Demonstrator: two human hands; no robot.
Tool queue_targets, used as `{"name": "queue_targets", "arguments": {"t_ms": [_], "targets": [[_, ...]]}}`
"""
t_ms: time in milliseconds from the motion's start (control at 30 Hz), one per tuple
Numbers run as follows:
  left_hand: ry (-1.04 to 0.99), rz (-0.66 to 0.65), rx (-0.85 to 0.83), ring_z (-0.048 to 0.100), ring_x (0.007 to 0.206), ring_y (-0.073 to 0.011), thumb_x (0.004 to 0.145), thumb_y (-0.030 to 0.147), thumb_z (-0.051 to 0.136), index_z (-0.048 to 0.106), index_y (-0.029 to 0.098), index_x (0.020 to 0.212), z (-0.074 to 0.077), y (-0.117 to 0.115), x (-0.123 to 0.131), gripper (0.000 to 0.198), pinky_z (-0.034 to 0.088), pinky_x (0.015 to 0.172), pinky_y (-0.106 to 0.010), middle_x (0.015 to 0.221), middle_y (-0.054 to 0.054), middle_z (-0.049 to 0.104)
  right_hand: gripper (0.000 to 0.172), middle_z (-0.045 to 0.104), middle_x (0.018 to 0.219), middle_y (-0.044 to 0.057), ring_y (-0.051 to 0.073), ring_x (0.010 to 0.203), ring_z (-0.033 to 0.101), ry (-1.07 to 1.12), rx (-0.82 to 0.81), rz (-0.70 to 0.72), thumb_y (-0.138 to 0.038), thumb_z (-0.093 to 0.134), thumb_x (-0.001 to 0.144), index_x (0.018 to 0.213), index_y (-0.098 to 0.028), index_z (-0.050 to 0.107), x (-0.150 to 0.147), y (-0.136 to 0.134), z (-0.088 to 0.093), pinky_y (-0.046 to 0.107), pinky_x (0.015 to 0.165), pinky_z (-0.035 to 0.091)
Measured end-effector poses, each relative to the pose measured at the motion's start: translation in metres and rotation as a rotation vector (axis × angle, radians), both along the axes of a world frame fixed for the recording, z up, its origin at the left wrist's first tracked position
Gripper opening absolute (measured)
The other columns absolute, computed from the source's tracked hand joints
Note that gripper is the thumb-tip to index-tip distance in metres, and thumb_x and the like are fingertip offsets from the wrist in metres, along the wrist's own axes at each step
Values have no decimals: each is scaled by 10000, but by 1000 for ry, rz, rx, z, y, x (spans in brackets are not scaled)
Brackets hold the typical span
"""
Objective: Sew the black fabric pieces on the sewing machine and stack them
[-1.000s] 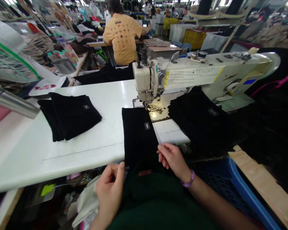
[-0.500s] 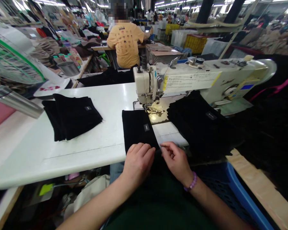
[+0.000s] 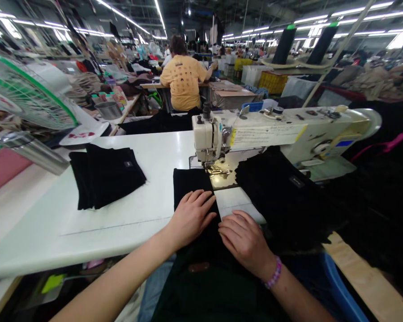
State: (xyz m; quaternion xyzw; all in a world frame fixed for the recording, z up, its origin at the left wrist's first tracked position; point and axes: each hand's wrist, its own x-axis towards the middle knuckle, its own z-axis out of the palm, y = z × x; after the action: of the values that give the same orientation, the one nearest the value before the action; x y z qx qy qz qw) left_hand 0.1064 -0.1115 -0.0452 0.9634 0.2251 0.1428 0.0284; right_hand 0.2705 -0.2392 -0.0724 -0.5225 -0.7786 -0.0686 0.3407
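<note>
A black fabric piece (image 3: pixel 190 181) lies on the white table at the sewing machine (image 3: pixel 206 141), its far right corner beside the presser foot. My left hand (image 3: pixel 193 217) rests flat on this piece, fingers stretched out and slightly apart, covering its small label. At its right edge, my right hand (image 3: pixel 245 237) has its fingers bent and close together on the cloth; the thumb is hidden. Right of the needle area lies a heap of black fabric pieces (image 3: pixel 272 179) with a label on top. To the left is a small stack of labelled black pieces (image 3: pixel 110 176).
The white tabletop (image 3: pixel 154 152) carries a ruler line near its front edge. A fan (image 3: pixel 30 89) and a steel tumbler (image 3: pixel 36 152) stand at left. A blue basket (image 3: pixel 342 286) is low at right. A person in a yellow shirt (image 3: pixel 183 82) sits ahead.
My left hand has moved forward from the near edge of the fabric piece onto its middle, spreading its fingers over the label. My right hand has shifted slightly against the edge. The view has tilted up.
</note>
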Motion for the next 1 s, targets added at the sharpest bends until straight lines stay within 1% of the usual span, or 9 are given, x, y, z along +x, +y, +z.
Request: {"name": "queue_targets", "arguments": {"t_ms": [100, 200, 333, 433, 533, 600, 733, 833, 1000], "targets": [[15, 11, 37, 560, 1225, -297, 950, 313, 578, 610, 206, 1301, -8, 2, 2, 369, 466, 1006, -473, 1331, -108, 635, 186, 744, 924, 29, 177, 915, 668, 6, 0, 0, -88, 510, 949, 923, -198, 657, 0, 2, -2, 413, 979, 489], [19, 15, 52, 560, 1211, -300, 943, 314, 588, 619, 211, 1288, -6, 5, 3, 361, 464, 1002, -480, 1315, -102, 642, 170, 738, 927, 23, 173, 924, 666, 25, -12, -1, -85, 526, 934, 929, -200, 652, 1, 7, -3, 419, 998, 477], [20, 27, 52, 558, 1209, -299, 934, 318, 603, 627, 205, 1270, -3, 15, 6, 356, 448, 1019, -484, 1312, -103, 646, 183, 735, 952, 27, 176, 938, 658, 53, -37, -2, -78, 514, 928, 948, -202, 646, 2, 18, -4, 431, 1015, 464], [36, 36, 59, 543, 1233, -317, 946, 321, 586, 617, 195, 1288, -3, 23, 7, 365, 412, 1060, -528, 1356, -105, 626, 179, 731, 956, 29, 180, 939, 653, 72, -51, -16, -79, 519, 922, 943, -204, 645, 3, 27, -4, 443, 1038, 446], [15, 20, 64, 534, 1249, -330, 960, 294, 562, 624, 190, 1277, -2, 24, 7, 340, 390, 1081, -581, 1356, -108, 627, 165, 724, 939, 28, 180, 941, 649, 84, -62, -30, -76, 539, 912, 924, -198, 649, 5, 37, -4, 446, 1059, 427], [-23, -13, 32, 569, 1194, -309, 975, 267, 528, 659, 172, 1204, 0, 20, 5, 280, 439, 1052, -554, 1273, -108, 668, 158, 721, 928, 28, 183, 950, 645, 82, -66, -37, -83, 542, 915, 922, -195, 654, 6, 44, -4, 449, 1068, 419], [-85, -104, -107, 637, 1025, -236, 999, 224, 455, 690, 147, 1066, 3, 11, 2, 256, 551, 929, -421, 1067, -105, 711, 137, 727, 941, 32, 192, 966, 642, 69, -68, -45, -113, 557, 923, 932, -193, 668, 10, 58, -4, 463, 1090, 399], [-112, -121, -124, 654, 996, -235, 999, 210, 438, 688, 129, 1029, 1, 11, 0, 265, 571, 913, -412, 1042, -119, 711, 158, 743, 978, 35, 200, 982, 647, 65, -55, -42, -100, 569, 912, 953, -201, 683, 12, 68, -3, 462, 1083, 401], [-142, -146, -69, 664, 1037, -247, 989, 207, 457, 696, 131, 1025, -2, 28, 3, 253, 572, 949, -426, 1043, -129, 713, 181, 757, 993, 27, 202, 970, 654, 48, -60, -60, -84, 593, 899, 920, -222, 708, 15, 85, -2, 445, 1046, 422]]}}
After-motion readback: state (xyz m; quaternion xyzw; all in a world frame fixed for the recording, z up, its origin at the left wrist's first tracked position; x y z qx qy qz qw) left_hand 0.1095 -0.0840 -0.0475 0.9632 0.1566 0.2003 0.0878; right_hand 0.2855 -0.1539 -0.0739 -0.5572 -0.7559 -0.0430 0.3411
